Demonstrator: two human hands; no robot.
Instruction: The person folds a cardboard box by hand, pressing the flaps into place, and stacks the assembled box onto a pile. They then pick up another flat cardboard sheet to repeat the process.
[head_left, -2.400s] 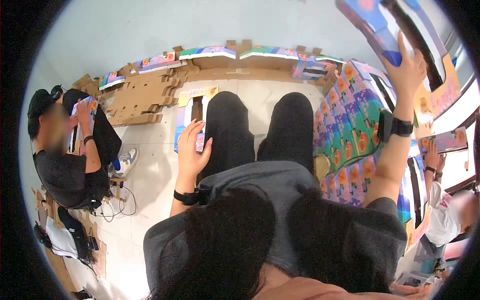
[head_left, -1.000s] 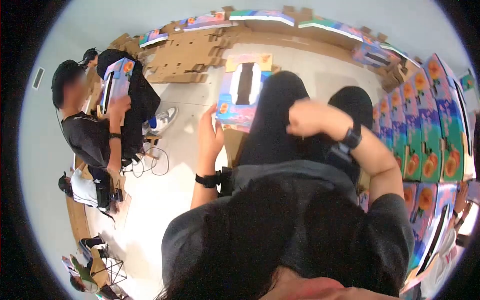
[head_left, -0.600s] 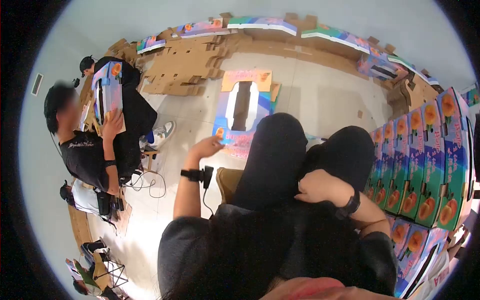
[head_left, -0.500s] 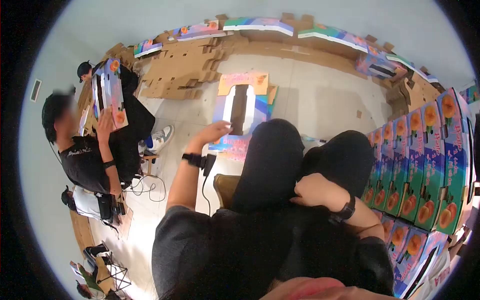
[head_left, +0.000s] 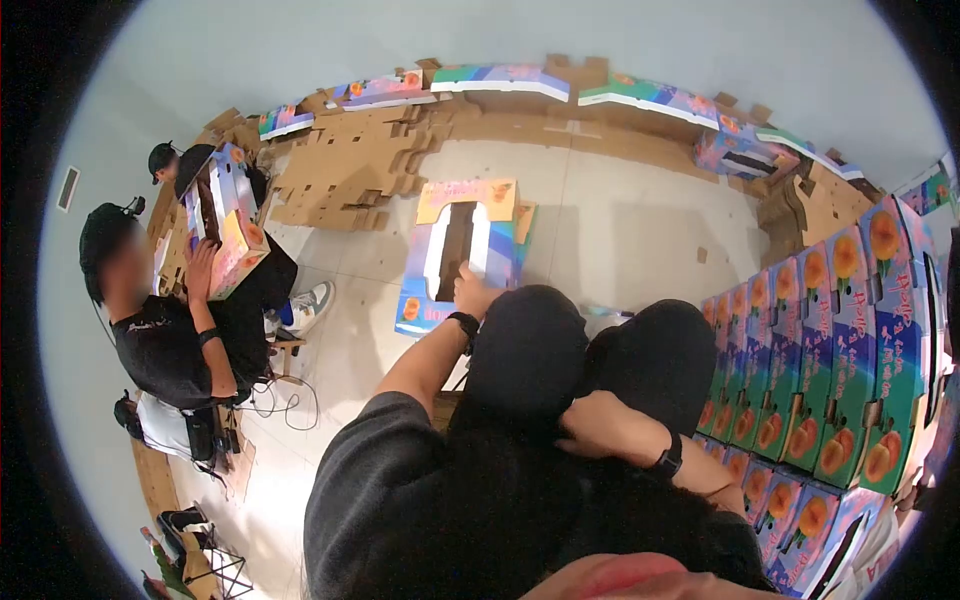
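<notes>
A printed cardboard box (head_left: 415, 275) with a white-edged window in its top stands on the floor, beyond my knees. My left hand (head_left: 475, 292) is at the near right of that window, its fingers bent over the edge and closed on the cardboard. Part of the hand and the box's near right corner are hidden behind my left knee. In my lap, my right hand (head_left: 610, 425) rests between my thighs with its fingers curled. Whatever it may hold is hidden against the dark clothing.
Finished-looking fruit boxes (head_left: 800, 370) are stacked high at my right. Flattened brown cardboard (head_left: 345, 165) lies on the floor ahead at left, and printed boxes (head_left: 500, 82) line the wall. At left a seated co-worker (head_left: 170, 345) handles another box (head_left: 238, 250); a cable (head_left: 290, 410) trails on the floor.
My left hand has moved from above the box's left side to the near right edge of its window. My right hand stays in my lap. The co-worker's box has tilted; the view has shifted slightly.
</notes>
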